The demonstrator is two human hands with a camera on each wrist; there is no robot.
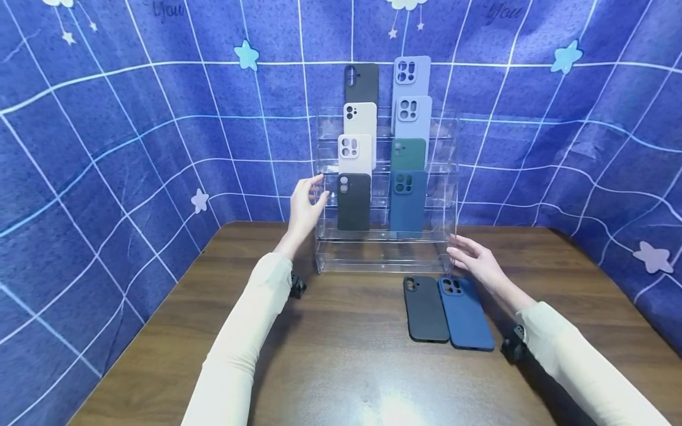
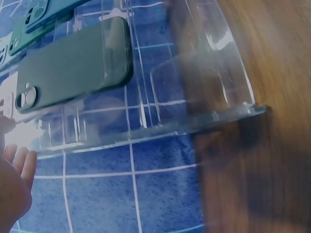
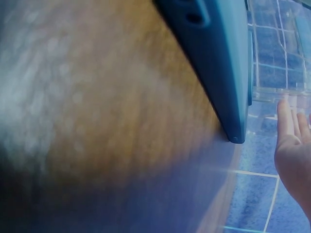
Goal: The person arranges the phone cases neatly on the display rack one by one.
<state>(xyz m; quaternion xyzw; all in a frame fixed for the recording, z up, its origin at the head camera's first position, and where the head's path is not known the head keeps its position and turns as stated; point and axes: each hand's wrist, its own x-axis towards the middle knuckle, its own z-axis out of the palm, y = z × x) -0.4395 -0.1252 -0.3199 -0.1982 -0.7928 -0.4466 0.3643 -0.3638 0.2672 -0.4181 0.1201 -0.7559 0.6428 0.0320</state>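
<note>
A clear tiered stand (image 1: 386, 263) stands upright on the table, holding two columns of phone cases. Beside its left edge is my left hand (image 1: 305, 210), thumb and fingers apart at the side panel; whether they touch it I cannot tell. A black phone case (image 1: 354, 204) is the nearest case to that hand, also seen as a dark case (image 2: 77, 63) in the left wrist view. My right hand (image 1: 479, 263) reaches to the stand's lower right edge with extended fingers. Just below it, a blue phone case (image 1: 467, 316) and a black phone case (image 1: 428, 313) lie side by side.
The left column also has a white case (image 1: 354, 154) and others; the right has a dark blue case (image 1: 407, 207), a green case (image 1: 408, 152) and lavender cases (image 1: 414, 121). A blue grid-patterned cloth (image 1: 160, 148) hangs around the wooden table (image 1: 330, 343).
</note>
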